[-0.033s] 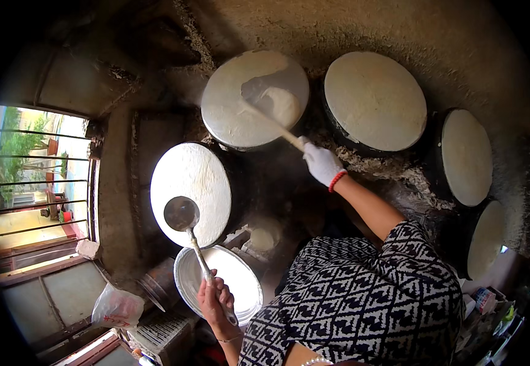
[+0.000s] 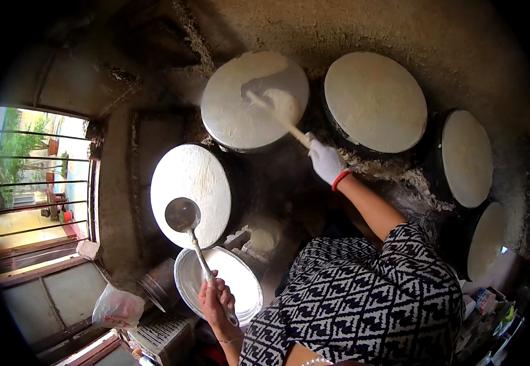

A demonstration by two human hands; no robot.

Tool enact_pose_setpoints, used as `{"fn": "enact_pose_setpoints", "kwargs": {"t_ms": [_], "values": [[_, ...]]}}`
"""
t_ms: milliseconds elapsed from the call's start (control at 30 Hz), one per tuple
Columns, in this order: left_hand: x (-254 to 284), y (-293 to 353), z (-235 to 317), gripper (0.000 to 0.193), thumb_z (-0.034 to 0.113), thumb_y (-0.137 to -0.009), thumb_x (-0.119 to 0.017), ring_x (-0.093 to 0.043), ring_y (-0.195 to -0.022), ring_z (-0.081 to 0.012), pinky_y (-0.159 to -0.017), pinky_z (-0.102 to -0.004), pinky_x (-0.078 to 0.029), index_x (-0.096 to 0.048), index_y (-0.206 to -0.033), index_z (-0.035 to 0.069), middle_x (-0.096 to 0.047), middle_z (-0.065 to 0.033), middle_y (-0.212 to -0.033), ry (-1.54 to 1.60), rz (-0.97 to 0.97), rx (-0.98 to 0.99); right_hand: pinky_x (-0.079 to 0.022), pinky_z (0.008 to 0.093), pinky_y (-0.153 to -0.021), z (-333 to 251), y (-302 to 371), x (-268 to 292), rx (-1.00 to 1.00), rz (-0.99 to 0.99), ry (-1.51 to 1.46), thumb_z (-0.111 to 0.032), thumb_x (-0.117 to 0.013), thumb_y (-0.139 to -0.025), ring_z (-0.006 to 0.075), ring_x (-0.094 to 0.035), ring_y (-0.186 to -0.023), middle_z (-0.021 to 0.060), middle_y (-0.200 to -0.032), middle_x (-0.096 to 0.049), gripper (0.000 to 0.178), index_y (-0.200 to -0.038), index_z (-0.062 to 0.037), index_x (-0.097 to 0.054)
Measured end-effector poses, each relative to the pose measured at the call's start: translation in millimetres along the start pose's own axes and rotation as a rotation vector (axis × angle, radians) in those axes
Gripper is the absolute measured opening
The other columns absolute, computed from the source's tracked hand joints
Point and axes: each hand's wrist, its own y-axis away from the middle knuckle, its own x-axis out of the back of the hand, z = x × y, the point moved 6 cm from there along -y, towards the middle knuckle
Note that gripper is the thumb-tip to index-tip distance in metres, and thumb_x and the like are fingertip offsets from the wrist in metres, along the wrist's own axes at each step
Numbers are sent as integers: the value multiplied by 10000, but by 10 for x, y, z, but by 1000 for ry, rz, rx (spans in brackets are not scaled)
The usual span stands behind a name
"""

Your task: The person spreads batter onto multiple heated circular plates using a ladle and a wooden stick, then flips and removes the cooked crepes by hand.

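In my right hand (image 2: 327, 162), which wears a white glove, is a wooden-handled spreader (image 2: 279, 120). Its far end rests over the rear-left round griddle (image 2: 225, 113), beside a pool of pale batter (image 2: 284, 105) and a bare grey patch; the shape of that end is blurred. My bare left hand (image 2: 217, 300) grips the handle of a metal ladle (image 2: 182, 215). The ladle's bowl hangs over the front of the left griddle (image 2: 187, 174), which carries a white layer. Under the ladle's handle stands a white basin (image 2: 245, 277), partly hidden by my left hand.
More round griddles with pale layers curve to the right: a large one (image 2: 375, 100), a narrower one (image 2: 466, 158) and one at the rim (image 2: 486, 241). A barred window (image 2: 36, 177) is at the left. A plastic bag (image 2: 117, 306) hangs below it. Rough masonry (image 2: 393, 171) borders the griddles.
My right hand has shifted slightly right and nearer, drawing the spreader's handle with it. My left hand and the ladle stay almost where they were.
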Motion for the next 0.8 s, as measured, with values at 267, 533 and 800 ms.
{"fn": "enact_pose_setpoints", "kwargs": {"t_ms": [267,533,800], "values": [[-379,-128,-70,305,147,-993,-492,-384,-472,-58,-370,-213,-333,-502,-1223,-54,-463,-15,-745,25,-41,17,-485,543,-687,198,-965,176,123,40,78,-272,-469,-954,465,-597,-823,248,-924,-619,227,-1144,-164,-531],[-701,-234,-58,297,153,-991,-506,-411,-478,-62,-362,-213,-361,-512,-1199,-59,-474,-28,-757,35,-26,24,-490,564,-731,193,-937,299,-63,210,133,-233,-421,-972,471,-609,-862,261,-1062,-578,424,-1395,-233,-396],[-1003,-197,-68,291,163,-989,-508,-406,-478,-57,-361,-203,-347,-521,-1185,-52,-494,-33,-775,50,33,-10,-491,452,-771,-123,-1761,438,78,-99,-158,-350,-598,-856,402,-611,-914,238,-961,-616,332,-836,-20,-634]]}}
